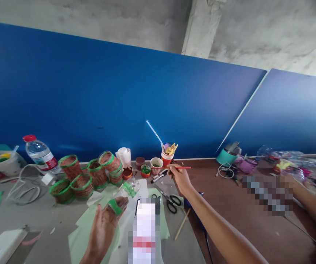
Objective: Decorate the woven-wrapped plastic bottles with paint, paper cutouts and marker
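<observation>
- Brush, thin and red, pinched in right hand.
- Lies sideways, left end near white cup, closer to right hand than left.
- Shiny clear plastic piece with green bands, held in curled left hand, below and left of brush.
- Bumpy, round brown pots, green-rimmed, on gray surface.

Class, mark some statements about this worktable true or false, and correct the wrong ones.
1. The right hand holds a thin red-handled brush. True.
2. The left hand holds nothing. False: the left hand holds a clear plastic piece marked with green.
3. The bottle cap is blue. False: the bottle cap is red.
4. In the picture, the green-rimmed containers are left of the red-and-white cup. True.
5. Black-handled scissors are visible. True.
</observation>
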The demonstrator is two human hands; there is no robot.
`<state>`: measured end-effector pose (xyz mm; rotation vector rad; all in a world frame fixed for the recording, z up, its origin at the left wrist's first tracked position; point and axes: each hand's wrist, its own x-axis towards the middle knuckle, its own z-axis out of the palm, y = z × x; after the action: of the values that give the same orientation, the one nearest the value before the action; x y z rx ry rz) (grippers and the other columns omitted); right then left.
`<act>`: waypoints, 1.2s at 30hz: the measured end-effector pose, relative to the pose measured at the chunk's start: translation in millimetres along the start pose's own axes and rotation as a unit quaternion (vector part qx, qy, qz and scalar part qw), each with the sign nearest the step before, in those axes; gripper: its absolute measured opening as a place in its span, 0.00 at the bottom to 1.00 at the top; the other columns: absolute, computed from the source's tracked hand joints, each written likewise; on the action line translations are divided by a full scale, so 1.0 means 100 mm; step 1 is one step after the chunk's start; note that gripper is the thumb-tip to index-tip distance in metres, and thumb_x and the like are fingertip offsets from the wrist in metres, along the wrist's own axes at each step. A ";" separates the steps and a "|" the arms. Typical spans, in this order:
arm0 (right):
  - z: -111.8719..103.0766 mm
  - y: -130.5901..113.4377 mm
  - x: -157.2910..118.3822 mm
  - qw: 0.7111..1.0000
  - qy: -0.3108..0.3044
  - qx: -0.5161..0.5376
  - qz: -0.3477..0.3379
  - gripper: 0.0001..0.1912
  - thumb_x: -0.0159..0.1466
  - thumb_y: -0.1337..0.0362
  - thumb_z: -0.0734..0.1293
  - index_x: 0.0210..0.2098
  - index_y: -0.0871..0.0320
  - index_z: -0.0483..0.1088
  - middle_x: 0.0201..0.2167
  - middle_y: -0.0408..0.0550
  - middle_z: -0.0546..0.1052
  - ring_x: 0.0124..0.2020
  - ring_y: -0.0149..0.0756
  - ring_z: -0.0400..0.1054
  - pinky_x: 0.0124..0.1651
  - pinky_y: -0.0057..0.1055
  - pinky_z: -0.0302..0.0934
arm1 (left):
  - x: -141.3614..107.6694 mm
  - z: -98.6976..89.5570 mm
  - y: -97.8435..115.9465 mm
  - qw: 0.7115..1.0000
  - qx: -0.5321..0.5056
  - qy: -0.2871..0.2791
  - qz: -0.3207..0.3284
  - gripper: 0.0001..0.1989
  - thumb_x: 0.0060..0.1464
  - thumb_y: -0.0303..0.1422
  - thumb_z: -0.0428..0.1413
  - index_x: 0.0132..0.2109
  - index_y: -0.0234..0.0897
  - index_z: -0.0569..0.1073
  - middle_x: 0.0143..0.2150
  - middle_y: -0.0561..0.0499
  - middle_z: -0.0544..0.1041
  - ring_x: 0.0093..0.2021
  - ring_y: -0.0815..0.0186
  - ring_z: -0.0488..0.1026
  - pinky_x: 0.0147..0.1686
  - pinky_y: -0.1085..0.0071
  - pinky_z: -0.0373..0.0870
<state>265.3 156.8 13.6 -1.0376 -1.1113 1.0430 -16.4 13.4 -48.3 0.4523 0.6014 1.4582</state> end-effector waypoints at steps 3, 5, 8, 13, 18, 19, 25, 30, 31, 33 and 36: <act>0.00 0.00 -0.01 1.000 0.007 0.016 0.004 0.14 0.51 0.55 0.71 0.29 0.61 0.74 0.16 0.43 0.72 0.18 0.32 0.63 0.19 0.27 0.56 | 0.01 -0.02 -0.01 1.000 -0.008 -0.004 -0.004 0.28 0.57 0.51 0.48 0.46 0.32 0.79 0.50 0.38 0.78 0.58 0.49 0.69 0.65 0.54 0.53; -0.01 -0.02 -0.02 0.999 0.012 0.029 0.006 0.14 0.51 0.56 0.72 0.29 0.61 0.74 0.17 0.43 0.72 0.18 0.31 0.63 0.20 0.27 0.55 | 0.00 -0.01 -0.01 1.000 -0.010 0.003 -0.005 0.28 0.57 0.51 0.48 0.46 0.32 0.79 0.50 0.38 0.78 0.58 0.50 0.69 0.65 0.55 0.53; -0.04 -0.07 -0.07 0.998 0.017 0.057 0.008 0.14 0.52 0.55 0.71 0.29 0.61 0.73 0.18 0.43 0.72 0.18 0.30 0.62 0.20 0.26 0.54 | -0.01 0.04 -0.02 0.999 -0.009 0.031 0.000 0.28 0.56 0.52 0.49 0.45 0.32 0.80 0.48 0.38 0.79 0.59 0.49 0.68 0.64 0.53 0.53; -0.12 -0.23 -0.23 0.992 -0.003 0.122 0.011 0.14 0.53 0.53 0.71 0.30 0.59 0.73 0.18 0.43 0.72 0.19 0.30 0.62 0.24 0.30 0.57 | -0.02 0.10 -0.02 0.999 -0.018 0.046 0.007 0.27 0.56 0.51 0.50 0.43 0.33 0.80 0.46 0.39 0.80 0.59 0.48 0.67 0.64 0.50 0.54; -0.20 -0.32 -0.53 0.981 -0.033 0.187 0.030 0.09 0.56 0.56 0.70 0.29 0.55 0.74 0.14 0.38 0.67 0.15 0.28 0.56 0.33 0.37 0.63 | -0.03 0.12 -0.02 0.999 -0.010 0.021 0.027 0.25 0.56 0.51 0.50 0.41 0.34 0.80 0.45 0.38 0.81 0.60 0.47 0.66 0.63 0.48 0.53; -0.21 -0.33 -0.59 0.978 -0.040 0.201 0.038 0.09 0.56 0.56 0.71 0.29 0.54 0.74 0.13 0.37 0.66 0.15 0.27 0.56 0.33 0.37 0.63 | -0.03 0.12 -0.02 0.999 -0.008 0.019 0.034 0.25 0.56 0.51 0.50 0.41 0.34 0.80 0.45 0.38 0.81 0.60 0.47 0.66 0.63 0.47 0.53; -0.18 -0.34 -0.88 0.977 -0.067 0.199 0.036 0.09 0.57 0.56 0.71 0.32 0.54 0.76 0.15 0.40 0.67 0.18 0.30 0.58 0.28 0.34 0.60 | -0.06 0.18 0.00 0.999 0.018 0.017 0.046 0.27 0.55 0.53 0.51 0.42 0.33 0.80 0.46 0.38 0.80 0.59 0.46 0.67 0.64 0.46 0.51; -0.16 -0.32 -1.01 0.976 -0.080 0.197 0.048 0.12 0.54 0.54 0.73 0.32 0.56 0.78 0.18 0.45 0.72 0.22 0.34 0.64 0.23 0.29 0.55 | -0.08 0.19 0.01 0.998 0.036 0.012 0.042 0.27 0.52 0.53 0.54 0.44 0.34 0.80 0.47 0.39 0.80 0.59 0.46 0.67 0.65 0.48 0.48; -0.16 -0.31 -1.03 0.976 -0.082 0.197 0.047 0.12 0.54 0.54 0.73 0.32 0.56 0.78 0.18 0.45 0.72 0.23 0.35 0.65 0.23 0.29 0.55 | -0.09 0.20 0.01 0.998 0.038 0.009 0.044 0.27 0.53 0.54 0.53 0.44 0.34 0.80 0.47 0.39 0.80 0.60 0.46 0.67 0.65 0.48 0.49; -0.16 -0.30 -1.06 0.977 -0.082 0.195 0.039 0.12 0.54 0.53 0.72 0.31 0.55 0.78 0.19 0.45 0.72 0.23 0.35 0.65 0.23 0.29 0.56 | -0.10 0.22 0.01 0.998 0.044 0.004 0.053 0.27 0.54 0.53 0.52 0.44 0.33 0.79 0.47 0.38 0.80 0.60 0.47 0.66 0.65 0.49 0.49; -0.15 -0.27 -1.09 0.979 -0.079 0.187 0.017 0.12 0.55 0.54 0.71 0.32 0.55 0.77 0.19 0.45 0.72 0.22 0.34 0.65 0.23 0.30 0.57 | -0.12 0.26 0.00 0.996 0.060 0.002 0.061 0.28 0.55 0.53 0.51 0.45 0.32 0.79 0.48 0.37 0.79 0.60 0.47 0.66 0.65 0.50 0.50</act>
<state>268.5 43.6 18.2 -0.6838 -0.9755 1.3210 -0.5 3.2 -26.6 0.5895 0.6771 1.5445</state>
